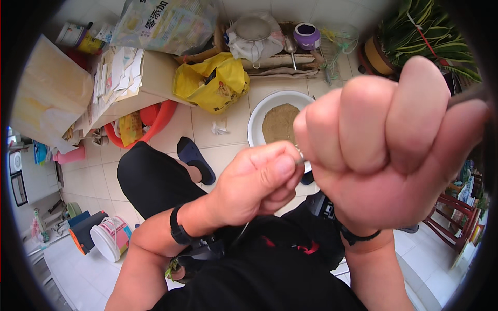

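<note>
My left hand (257,179), in front of my lap, is closed in a pinch. Between its thumb and forefinger shows the tip of a thin greyish strand (300,161). A thin line also hangs below this hand, but I cannot tell whether it is the same strand. Very close and large on the right is my right hand (381,124), its fingers curled into a fist. A dark, blurred, rod-like thing (469,96) sticks out between its fingers at the right edge; its kind does not show. The two hands nearly touch at the strand.
Beyond the hands a white basin (257,116) holds brown, sand-like material. A yellow plastic bag (211,83) and a red basin (168,116) stand further left, beside a box of papers (155,72). A potted plant (378,56) is at far right, a white bucket (110,239) at lower left.
</note>
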Motion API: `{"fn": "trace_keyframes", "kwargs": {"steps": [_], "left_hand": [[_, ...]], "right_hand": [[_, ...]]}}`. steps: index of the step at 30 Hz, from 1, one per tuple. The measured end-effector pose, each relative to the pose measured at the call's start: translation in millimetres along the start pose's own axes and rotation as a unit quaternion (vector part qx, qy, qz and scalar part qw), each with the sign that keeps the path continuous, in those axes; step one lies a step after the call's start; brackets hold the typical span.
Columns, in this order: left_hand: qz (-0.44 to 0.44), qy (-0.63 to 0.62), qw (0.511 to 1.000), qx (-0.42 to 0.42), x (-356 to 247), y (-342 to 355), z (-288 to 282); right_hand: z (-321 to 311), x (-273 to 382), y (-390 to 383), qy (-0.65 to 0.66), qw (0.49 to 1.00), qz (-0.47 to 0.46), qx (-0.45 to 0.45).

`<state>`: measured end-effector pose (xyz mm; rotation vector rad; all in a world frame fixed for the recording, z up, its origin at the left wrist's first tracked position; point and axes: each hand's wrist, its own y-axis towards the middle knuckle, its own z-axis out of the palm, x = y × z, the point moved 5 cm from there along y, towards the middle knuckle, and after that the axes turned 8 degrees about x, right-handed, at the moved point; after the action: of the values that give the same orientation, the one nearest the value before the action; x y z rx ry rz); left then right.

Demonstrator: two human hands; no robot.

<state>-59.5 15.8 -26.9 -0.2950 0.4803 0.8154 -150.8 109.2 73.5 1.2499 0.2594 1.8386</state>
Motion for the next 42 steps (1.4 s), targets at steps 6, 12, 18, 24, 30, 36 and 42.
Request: {"fn": "trace_keyframes", "kwargs": {"steps": [6,12,18,24,30,36,42], "left_hand": [[-0.009,0.000,1.000,0.001,4.0,-1.8,0.4],[-0.014,-0.005,1.000,0.026,7.7,2.6,4.5],[0.003,0.025,1.000,0.010,9.9,3.9,11.6],[-0.044,-0.049,0.994,0.092,11.7,0.3,17.1],[0.000,0.003,1.000,0.019,8.0,3.8,0.5],[-0.024,-0.028,0.996,0.077,7.3,6.0,1.9],[-0.039,-0.246,0.949,0.195,13.7,14.6,1.0]], "right_hand": [[-6.6,-2.8,-9.8,0.007,1.000,0.016,0.014],[-8.0,-7.2,0.0,0.089,0.995,0.029,-0.020],[-13.8,-9.9,-8.0,0.106,0.991,-0.014,-0.076],[-8.1,-15.3,-7.2,0.213,0.970,0.034,-0.117],[2.5,-5.0,-10.2,0.022,0.999,-0.020,0.012],[-21.2,-6.3,-11.0,0.076,0.994,0.031,-0.077],[-33.6,-5.6,-10.7,0.045,0.993,0.059,-0.095]]}}
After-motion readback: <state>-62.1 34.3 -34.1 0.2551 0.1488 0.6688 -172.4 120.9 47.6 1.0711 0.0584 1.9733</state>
